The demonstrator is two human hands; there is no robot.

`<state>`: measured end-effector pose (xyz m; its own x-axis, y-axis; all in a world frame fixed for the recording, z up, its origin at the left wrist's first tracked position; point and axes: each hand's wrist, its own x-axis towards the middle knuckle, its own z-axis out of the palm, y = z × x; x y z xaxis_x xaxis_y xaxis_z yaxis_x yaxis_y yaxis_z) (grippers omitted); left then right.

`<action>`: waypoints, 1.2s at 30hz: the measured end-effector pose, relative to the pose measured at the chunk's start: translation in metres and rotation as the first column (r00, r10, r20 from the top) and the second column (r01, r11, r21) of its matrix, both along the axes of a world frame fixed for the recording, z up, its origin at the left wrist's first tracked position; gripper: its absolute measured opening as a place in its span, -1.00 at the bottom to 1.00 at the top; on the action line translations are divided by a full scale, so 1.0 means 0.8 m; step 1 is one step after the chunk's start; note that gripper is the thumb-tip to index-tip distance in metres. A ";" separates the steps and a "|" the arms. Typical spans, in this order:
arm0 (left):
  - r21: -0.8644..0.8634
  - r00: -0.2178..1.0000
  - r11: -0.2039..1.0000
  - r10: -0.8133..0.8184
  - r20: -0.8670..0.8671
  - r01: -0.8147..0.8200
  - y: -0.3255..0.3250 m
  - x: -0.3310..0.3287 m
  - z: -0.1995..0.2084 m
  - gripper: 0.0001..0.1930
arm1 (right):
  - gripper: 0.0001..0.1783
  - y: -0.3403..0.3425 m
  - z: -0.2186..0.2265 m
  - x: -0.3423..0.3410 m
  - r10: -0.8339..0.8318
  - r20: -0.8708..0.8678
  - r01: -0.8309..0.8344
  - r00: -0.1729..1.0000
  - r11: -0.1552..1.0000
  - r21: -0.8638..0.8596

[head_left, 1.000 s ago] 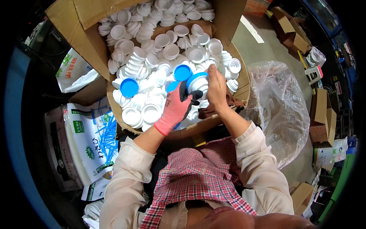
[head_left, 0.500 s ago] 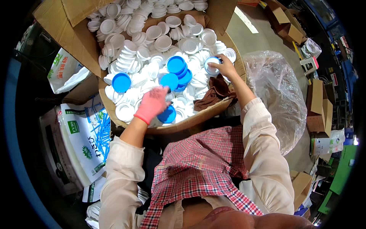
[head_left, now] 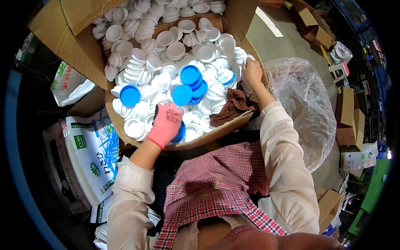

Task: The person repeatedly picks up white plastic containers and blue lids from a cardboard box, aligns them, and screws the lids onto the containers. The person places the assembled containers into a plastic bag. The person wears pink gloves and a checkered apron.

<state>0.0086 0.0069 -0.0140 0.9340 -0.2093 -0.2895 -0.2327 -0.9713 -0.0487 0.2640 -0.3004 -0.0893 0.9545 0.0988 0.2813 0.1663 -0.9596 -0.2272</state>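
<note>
A large cardboard box (head_left: 196, 143) holds many white plastic lids (head_left: 175, 50), some nested in curved stacks. Several blue lids (head_left: 182, 95) lie on top of them, in the middle and to the left. My left hand (head_left: 166, 121), in a pink glove, is over the near part of the pile. Its fingers curl downward, hiding whatever they hold, and a blue lid (head_left: 180, 133) shows partly beneath its edge. At the box's right wall, my bare right hand (head_left: 252, 74) pinches a white lid (head_left: 248, 58). A brown cloth (head_left: 233, 109) lies beside that hand.
Clear plastic sheeting (head_left: 298, 104) lies on the floor right of the box. At left stands a printed white bag (head_left: 89, 154) with thin blue sticks (head_left: 109, 146) on it. Cardboard cartons (head_left: 348, 116) line the far right side.
My right hand has moved right from a blue-and-white lid to a white lid by the box wall. My left hand has shifted slightly down and left, away from the middle blue lids.
</note>
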 end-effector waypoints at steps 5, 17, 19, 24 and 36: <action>-0.905 0.884 0.277 0.430 -0.184 -0.323 0.043 0.014 0.022 -0.65 | -0.66 0.038 0.100 -0.037 0.326 -0.040 -0.179 0.945 0.613 0.770; -0.461 0.858 -0.803 -0.118 -0.500 -0.379 0.031 0.006 0.059 -0.40 | -0.14 0.140 0.188 -0.200 0.862 -0.165 0.203 0.479 0.074 0.976; -0.744 0.978 -0.661 0.080 -0.192 -0.092 0.032 0.005 0.040 -0.35 | -0.12 0.139 0.189 -0.201 0.865 -0.111 0.195 0.490 0.016 0.981; -0.934 0.943 -0.207 0.225 0.244 0.291 0.048 0.017 0.029 -0.33 | -0.09 0.135 0.206 -0.204 0.870 0.038 0.085 0.492 -0.092 0.992; -0.812 0.968 -0.579 0.236 -0.086 0.069 0.036 0.011 0.043 -0.51 | -0.26 0.113 0.228 -0.206 0.888 0.074 -0.765 0.454 0.346 0.543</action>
<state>0.0176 0.0359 0.0202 0.9595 0.1159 0.2566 -0.2806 0.4694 0.8372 0.0994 -0.2098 0.0931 0.4866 0.7963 0.3594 0.7058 -0.1159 -0.6988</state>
